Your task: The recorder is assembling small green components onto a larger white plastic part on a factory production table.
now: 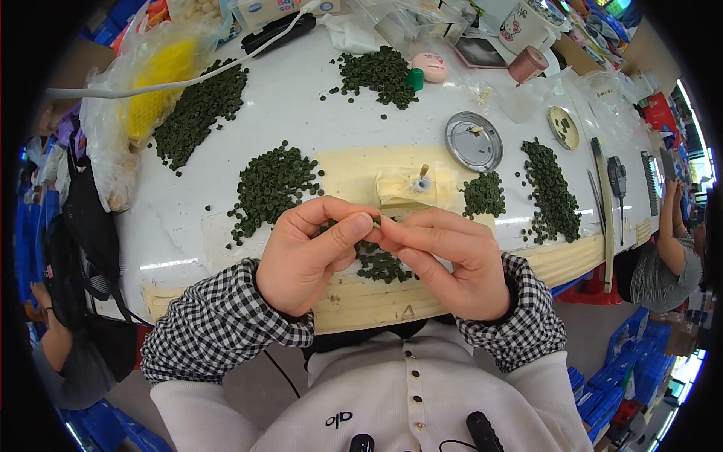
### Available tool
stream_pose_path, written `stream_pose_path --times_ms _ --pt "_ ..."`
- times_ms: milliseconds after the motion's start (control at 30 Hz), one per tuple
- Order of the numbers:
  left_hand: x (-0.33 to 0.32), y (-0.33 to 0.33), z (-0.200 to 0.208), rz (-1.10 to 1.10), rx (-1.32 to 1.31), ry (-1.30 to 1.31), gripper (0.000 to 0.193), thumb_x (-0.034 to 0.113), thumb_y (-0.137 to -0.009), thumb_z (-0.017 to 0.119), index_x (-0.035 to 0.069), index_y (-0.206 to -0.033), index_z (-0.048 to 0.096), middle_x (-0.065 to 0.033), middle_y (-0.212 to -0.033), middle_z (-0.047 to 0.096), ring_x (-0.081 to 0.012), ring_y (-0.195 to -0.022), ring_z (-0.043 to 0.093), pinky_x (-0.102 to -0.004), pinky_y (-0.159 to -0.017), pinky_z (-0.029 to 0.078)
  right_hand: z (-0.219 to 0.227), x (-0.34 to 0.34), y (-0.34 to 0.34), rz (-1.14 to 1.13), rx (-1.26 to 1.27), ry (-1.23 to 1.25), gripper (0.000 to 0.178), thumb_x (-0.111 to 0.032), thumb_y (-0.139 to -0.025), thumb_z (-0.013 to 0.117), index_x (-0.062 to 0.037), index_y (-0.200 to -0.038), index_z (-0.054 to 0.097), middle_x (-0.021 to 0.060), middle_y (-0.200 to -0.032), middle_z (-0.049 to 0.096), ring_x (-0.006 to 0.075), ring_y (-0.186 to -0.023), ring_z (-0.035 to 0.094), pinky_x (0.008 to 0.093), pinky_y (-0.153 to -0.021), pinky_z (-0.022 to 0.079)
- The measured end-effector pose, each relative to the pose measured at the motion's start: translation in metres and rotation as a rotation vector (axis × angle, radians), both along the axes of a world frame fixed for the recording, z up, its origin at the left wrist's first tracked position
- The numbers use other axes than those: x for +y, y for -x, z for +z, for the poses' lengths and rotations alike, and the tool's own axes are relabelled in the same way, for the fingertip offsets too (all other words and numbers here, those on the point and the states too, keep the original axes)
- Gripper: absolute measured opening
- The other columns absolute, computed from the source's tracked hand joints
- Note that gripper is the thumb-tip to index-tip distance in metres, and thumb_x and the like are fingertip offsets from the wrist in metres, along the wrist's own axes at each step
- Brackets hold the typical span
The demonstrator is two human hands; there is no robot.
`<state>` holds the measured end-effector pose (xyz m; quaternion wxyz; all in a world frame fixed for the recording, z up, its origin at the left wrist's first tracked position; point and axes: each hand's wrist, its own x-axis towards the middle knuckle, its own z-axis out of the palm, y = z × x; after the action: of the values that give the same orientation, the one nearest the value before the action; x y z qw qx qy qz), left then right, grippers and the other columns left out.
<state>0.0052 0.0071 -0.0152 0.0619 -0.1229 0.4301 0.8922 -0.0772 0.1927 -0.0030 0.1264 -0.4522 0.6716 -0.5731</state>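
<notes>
Above the near edge of the white table, my left hand (309, 252) and my right hand (456, 260) meet fingertip to fingertip. Both pinch a small dark green piece (378, 221), mostly hidden by the fingers. Beneath them lies a little heap of dark green disc-like pieces (385, 267), partly covered by my hands. A larger pile (273, 187) spreads beyond my left hand, and a smaller one (484, 194) lies beyond my right. Just past the fingertips stands a tape-covered block (399, 192) with a short upright peg (423, 172).
More green piles lie far left (197, 117), far middle (376, 75) and right (550, 192). A round metal lid (473, 143) and a small dish (562, 128) sit beyond the block. Tweezers, a screwdriver (617, 181) and a long strip (604, 226) line the right. A white cable (188, 81) crosses far left.
</notes>
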Motion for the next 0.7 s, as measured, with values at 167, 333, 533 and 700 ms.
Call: stream_pose_path --times_ms 167,333,533,700 --pt "0.0 0.001 0.006 -0.001 0.029 0.207 0.011 0.011 -0.09 0.06 0.002 -0.095 0.064 -0.0055 -0.083 0.067 -0.0007 -0.055 0.042 -0.0162 -0.05 0.034 0.0 0.001 0.0 0.014 0.08 -0.018 0.031 0.004 -0.082 0.06 0.002 -0.113 0.061 0.0124 -0.092 0.061 0.019 -0.077 0.061 0.0247 -0.066 0.049" --pt "-0.001 0.002 0.011 0.002 0.034 0.364 0.013 0.012 -0.089 0.061 0.001 -0.095 0.065 -0.0051 -0.084 0.068 -0.0014 -0.06 0.047 -0.0171 -0.054 0.039 -0.002 0.001 0.0 -0.001 0.116 -0.005 0.032 0.004 -0.082 0.061 0.0015 -0.114 0.061 0.0123 -0.092 0.061 0.0193 -0.076 0.061 0.025 -0.066 0.049" --pt "0.001 0.0 0.015 0.05 0.116 0.453 0.016 0.007 -0.087 0.062 -0.002 -0.101 0.066 -0.0068 -0.086 0.069 -0.0067 -0.075 0.06 -0.0193 -0.069 0.047 -0.002 0.0 0.0 -0.05 0.075 -0.004 0.031 0.004 -0.083 0.06 0.0015 -0.114 0.061 0.0123 -0.091 0.062 0.0188 -0.076 0.061 0.025 -0.065 0.049" --pt "0.0 0.0 0.018 0.042 0.14 0.606 0.016 0.003 -0.085 0.064 -0.002 -0.1 0.067 -0.0078 -0.088 0.069 -0.0075 -0.08 0.061 -0.0206 -0.073 0.048 0.0 0.001 0.001 -0.039 0.088 -0.003 0.031 0.003 -0.083 0.059 0.0016 -0.115 0.06 0.0123 -0.092 0.061 0.0187 -0.076 0.06 0.0247 -0.065 0.049"
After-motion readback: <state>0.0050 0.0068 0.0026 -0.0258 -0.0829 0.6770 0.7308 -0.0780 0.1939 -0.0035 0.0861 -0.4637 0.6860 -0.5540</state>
